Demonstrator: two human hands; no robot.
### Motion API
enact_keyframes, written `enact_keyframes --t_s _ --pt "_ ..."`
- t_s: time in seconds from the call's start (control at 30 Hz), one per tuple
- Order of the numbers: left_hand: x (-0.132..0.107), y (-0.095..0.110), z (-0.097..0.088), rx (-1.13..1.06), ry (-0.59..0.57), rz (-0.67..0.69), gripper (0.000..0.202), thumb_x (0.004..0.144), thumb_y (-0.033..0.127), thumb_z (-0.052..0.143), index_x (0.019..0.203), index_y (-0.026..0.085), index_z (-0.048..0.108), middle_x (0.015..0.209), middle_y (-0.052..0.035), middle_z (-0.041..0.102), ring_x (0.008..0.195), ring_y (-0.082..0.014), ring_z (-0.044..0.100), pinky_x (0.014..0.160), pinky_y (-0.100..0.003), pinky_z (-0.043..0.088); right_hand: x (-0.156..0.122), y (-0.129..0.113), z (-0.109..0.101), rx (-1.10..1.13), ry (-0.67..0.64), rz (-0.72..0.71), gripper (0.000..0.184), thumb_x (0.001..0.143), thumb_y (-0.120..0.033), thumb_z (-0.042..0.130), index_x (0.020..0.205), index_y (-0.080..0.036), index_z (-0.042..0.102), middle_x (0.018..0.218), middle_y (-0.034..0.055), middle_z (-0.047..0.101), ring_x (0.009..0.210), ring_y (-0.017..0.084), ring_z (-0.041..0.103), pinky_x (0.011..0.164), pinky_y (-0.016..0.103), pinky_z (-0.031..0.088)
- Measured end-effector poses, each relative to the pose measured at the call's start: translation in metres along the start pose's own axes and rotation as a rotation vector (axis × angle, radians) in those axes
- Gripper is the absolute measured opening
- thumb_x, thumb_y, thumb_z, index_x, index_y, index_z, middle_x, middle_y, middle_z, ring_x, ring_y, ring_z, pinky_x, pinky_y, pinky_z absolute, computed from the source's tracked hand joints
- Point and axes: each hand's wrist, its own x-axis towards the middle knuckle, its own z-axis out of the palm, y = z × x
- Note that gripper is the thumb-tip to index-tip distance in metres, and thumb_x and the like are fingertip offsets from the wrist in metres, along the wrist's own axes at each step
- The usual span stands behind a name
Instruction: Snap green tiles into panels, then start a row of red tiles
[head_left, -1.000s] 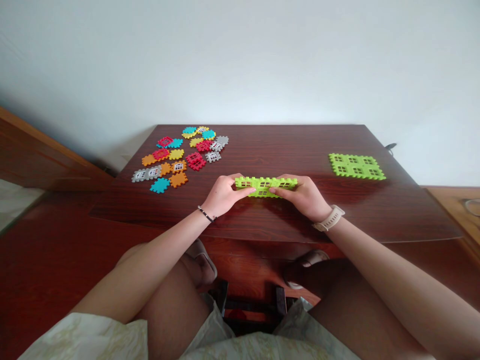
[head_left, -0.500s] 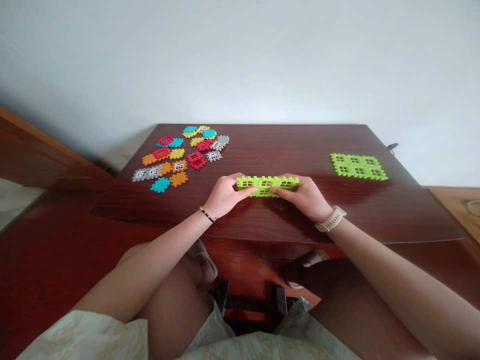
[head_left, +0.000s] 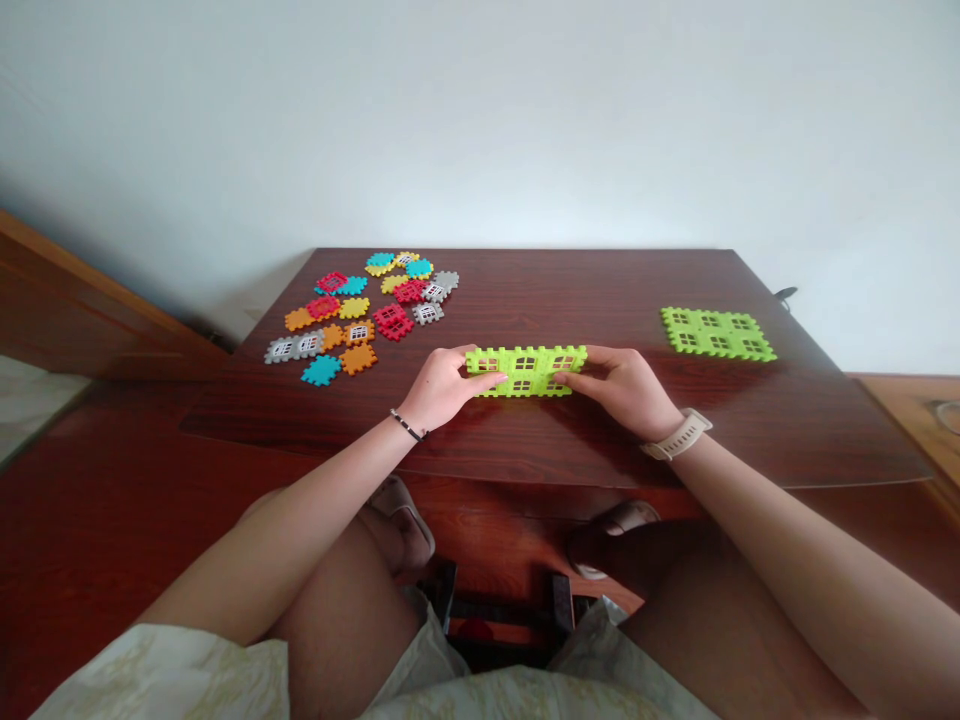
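Observation:
A lime-green panel of interlocking waffle blocks with small window openings lies low over the dark table in front of me. It shows two rows of windows. My left hand grips its left end, and my right hand grips its right end, with fingers resting on its face. Whether its lower edge touches the table is hard to tell. Farther right sits a second, similar green panel. Left of my left hand lies a loose scatter of red, orange, yellow, teal and grey block pieces.
The glossy reddish-brown table ends at a white wall behind. A dark cable shows past its right edge. Lower wooden surfaces lie to both sides. My knees, shorts and sandalled feet show below the table's near edge.
The green panel has tilted from showing its top edge to lying flatter, its face now visible. My right hand has moved slightly right, and the fingers have shifted onto the panel's face.

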Motion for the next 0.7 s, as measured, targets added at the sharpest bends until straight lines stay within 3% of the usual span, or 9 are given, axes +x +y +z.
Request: enact_keyframes --t_s 0.2,0.6,0.7 --pt "-0.003 0.004 0.002 0.008 0.045 0.022 0.030 0.091 0.047 0.082 0.082 0.019 0.075 0.086 -0.0015 0.080 0.082 -0.0211 0.073 0.077 -0.031 0.048 -0.002 0.001 0.000 -0.128 0.046 -0.052 0.045 0.092 -0.064 0.079 0.088 -0.020 0.082 0.084 0.0060 0.081 0.075 0.025 0.068 0.069 0.036 0.050" --pt "-0.007 0.006 0.005 0.001 0.059 0.022 0.028 0.092 0.043 0.081 0.081 0.019 0.071 0.083 -0.0009 0.076 0.079 -0.0192 0.070 0.074 -0.030 0.049 -0.002 0.002 0.002 -0.100 0.045 -0.063 0.038 0.093 -0.058 0.080 0.090 -0.020 0.081 0.091 0.0062 0.083 0.080 0.026 0.072 0.075 0.036 0.053" --pt "-0.007 0.012 0.008 -0.002 0.072 0.025 0.022 0.092 0.040 0.081 0.087 0.020 0.074 0.090 -0.0016 0.078 0.083 -0.0197 0.072 0.077 -0.030 0.051 -0.001 -0.001 0.004 -0.041 0.005 -0.066 0.032 0.092 -0.053 0.081 0.097 -0.022 0.081 0.097 0.0061 0.084 0.087 0.027 0.074 0.081 0.037 0.054"
